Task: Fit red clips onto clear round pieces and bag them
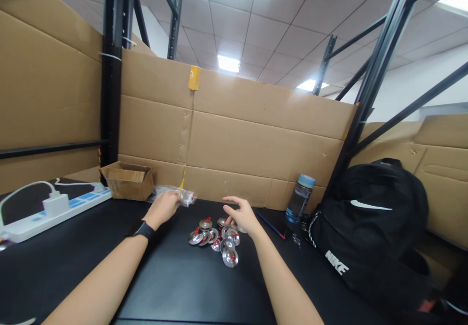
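Note:
My left hand, with a dark watch on its wrist, is closed on the near edge of a crumpled clear plastic bag at the back of the table. What the bag contains is hard to make out. Over the right side of a pile of small metal finger cymbals hangs my right hand, its thumb and fingers apart and nothing visible between them. Several more cymbals with red cords lie in the pile's left part. The right hand partly hides the cymbals behind it.
An open cardboard box and a white power strip stand left. On the right are a water bottle, a blue-and-red pen, small keys and a black backpack. A cardboard wall closes the table's back.

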Tool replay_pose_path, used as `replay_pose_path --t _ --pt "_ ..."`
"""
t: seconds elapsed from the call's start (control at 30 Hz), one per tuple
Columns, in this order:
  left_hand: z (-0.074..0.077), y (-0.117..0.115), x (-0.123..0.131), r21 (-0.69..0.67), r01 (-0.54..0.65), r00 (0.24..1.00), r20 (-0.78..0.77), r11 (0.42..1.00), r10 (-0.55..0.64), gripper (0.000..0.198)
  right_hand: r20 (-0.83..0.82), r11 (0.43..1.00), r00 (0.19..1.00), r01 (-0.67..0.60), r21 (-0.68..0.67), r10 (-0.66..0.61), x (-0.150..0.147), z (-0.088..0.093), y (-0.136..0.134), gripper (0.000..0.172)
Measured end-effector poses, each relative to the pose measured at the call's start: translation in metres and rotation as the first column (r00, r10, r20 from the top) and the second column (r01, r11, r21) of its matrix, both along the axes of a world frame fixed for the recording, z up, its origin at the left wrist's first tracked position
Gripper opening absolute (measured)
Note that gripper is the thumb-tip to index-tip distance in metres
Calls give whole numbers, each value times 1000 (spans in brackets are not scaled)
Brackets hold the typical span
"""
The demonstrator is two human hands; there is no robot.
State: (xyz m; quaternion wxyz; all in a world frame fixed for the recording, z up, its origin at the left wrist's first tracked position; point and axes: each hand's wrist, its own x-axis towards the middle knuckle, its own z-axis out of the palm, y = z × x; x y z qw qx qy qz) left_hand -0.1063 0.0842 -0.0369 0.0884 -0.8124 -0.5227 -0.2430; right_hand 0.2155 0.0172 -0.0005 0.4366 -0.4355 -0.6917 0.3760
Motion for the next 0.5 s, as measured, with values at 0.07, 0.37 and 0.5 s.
replay_pose_path --t 0.07,0.37,0.5 --pt "-12 7 -10 -103 -57 998 -33 993 54 30 -1 1000 1000 5 1 -5 0 -1 1 53" --pt "-29 9 -4 -244 -169 985 -61 955 159 51 108 1000 994 4 2 -4 -2 2 -7 48" --pt "-27 5 4 -261 -176 984 -68 949 164 59 278 974 955 41 223 -104 -5 -7 -4 31"
